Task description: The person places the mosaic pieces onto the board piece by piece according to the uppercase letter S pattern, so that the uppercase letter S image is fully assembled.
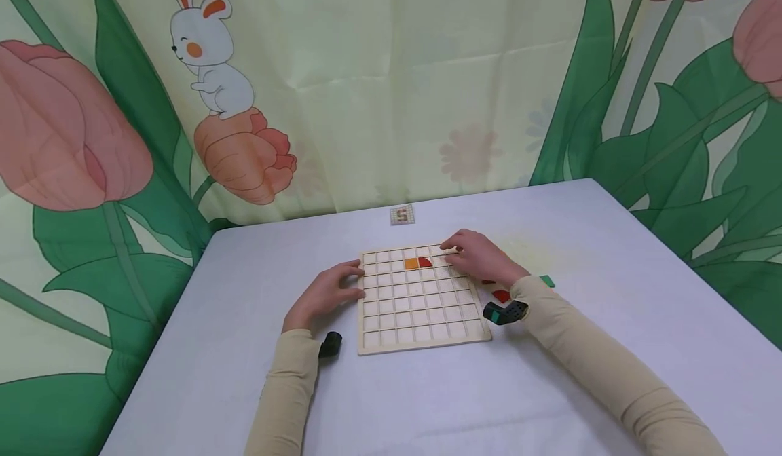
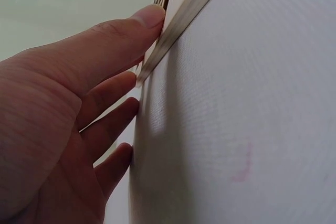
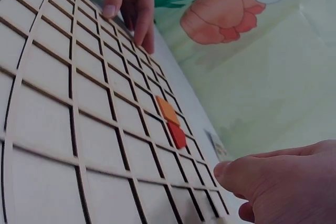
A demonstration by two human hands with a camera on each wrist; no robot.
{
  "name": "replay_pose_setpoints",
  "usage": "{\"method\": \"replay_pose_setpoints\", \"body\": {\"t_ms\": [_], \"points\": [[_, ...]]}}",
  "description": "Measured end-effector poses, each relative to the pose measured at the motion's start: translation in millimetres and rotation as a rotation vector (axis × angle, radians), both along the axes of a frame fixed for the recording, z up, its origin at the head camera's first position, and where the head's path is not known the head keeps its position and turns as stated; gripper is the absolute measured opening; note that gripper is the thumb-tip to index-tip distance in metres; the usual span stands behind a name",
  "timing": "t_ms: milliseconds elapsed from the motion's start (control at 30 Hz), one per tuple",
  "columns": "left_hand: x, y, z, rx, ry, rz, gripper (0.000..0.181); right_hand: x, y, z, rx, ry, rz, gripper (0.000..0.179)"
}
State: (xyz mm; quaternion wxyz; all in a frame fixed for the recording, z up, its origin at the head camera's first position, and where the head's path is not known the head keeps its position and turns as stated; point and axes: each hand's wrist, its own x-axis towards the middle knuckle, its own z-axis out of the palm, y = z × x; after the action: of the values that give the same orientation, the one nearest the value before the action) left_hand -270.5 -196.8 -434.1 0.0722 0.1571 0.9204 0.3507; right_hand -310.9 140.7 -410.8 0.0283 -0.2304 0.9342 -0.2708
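Note:
A square wooden grid board (image 1: 421, 300) lies on the table, with an orange square tile (image 1: 411, 264) beside a red curved-edge tile (image 1: 425, 262) in its upper cells. At the board's left edge is my left hand (image 1: 326, 293); in the left wrist view its thumb (image 2: 149, 17) touches the wooden rim and the other fingers spread below. Over the board's upper right corner, my right hand (image 1: 479, 256) has index finger and thumb apart in the head view. No piece shows in it. In the right wrist view, part of the right hand (image 3: 283, 182) appears beside the board's far edge.
Right of the board, partly behind the right wrist, lie red pieces (image 1: 501, 296) and a green piece (image 1: 547, 281). A small patterned card (image 1: 402, 214) lies behind the board near the table's back edge. A printed curtain (image 1: 391, 103) hangs behind the white-covered table (image 1: 427, 402).

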Motion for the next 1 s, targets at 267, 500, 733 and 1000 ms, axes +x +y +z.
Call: {"method": "replay_pose_setpoints", "body": {"t_ms": [267, 500, 733, 1000], "points": [[0.6, -2.6, 0.1, -0.009, 0.005, -0.011, 0.045, 3.4, 46.6, 6.9, 0.017, -0.075, -0.125, 0.032], [0.9, 0.6, -0.5, 0.004, -0.001, -0.009, 0.045, 2.0, 75.1, 2.3, 0.038, -0.093, -0.151, 0.036], [1.2, -0.6, -0.5, 0.016, -0.010, -0.006, 0.045, -8.0, 80.4, -7.4, 0.025, -0.092, -0.168, 0.037], [3.1, -0.9, 0.1, 0.010, -0.006, -0.006, 0.046, -16.3, 66.4, -9.3, 0.014, -0.096, -0.174, 0.038]]}}
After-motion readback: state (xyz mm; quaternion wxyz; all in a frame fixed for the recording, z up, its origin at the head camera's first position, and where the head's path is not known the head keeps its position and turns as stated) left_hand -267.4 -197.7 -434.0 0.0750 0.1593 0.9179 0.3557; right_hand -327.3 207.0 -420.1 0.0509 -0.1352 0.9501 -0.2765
